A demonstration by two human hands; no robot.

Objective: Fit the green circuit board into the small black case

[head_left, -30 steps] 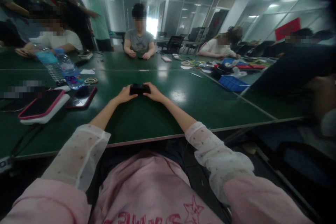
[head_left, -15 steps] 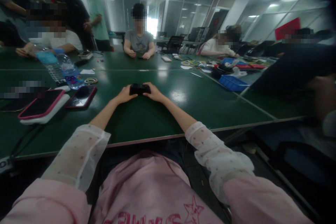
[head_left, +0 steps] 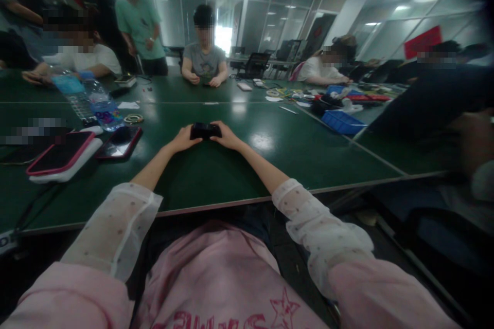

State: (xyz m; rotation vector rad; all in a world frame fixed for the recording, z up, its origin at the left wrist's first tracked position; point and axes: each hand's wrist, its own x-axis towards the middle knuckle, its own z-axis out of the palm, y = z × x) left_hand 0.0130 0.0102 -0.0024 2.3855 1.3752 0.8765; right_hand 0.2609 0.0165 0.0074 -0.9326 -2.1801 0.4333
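A small black box-shaped object [head_left: 206,131] is between my two hands, just above or on the green table [head_left: 208,169]; its kind is not clear. My left hand [head_left: 186,138] grips its left end, with the thumb along the near lower edge. At the right end, my right hand [head_left: 226,136] holds it the same way. Fingers behind the object are mostly hidden. To the left of my left hand lies a phone with a red edge [head_left: 119,143].
Farther left are a pink-framed phone [head_left: 62,153] on a white item, a water bottle [head_left: 102,103] and a tape roll [head_left: 133,119]. A blue basket [head_left: 342,121], a pen [head_left: 287,110] and tangled cables [head_left: 287,92] lie to the right. Several people sit or stand around the table.
My hands and the black object have kept their place. In the back left, the standing person in a green shirt has shifted and shows more fully. The seated person at the right has moved slightly.
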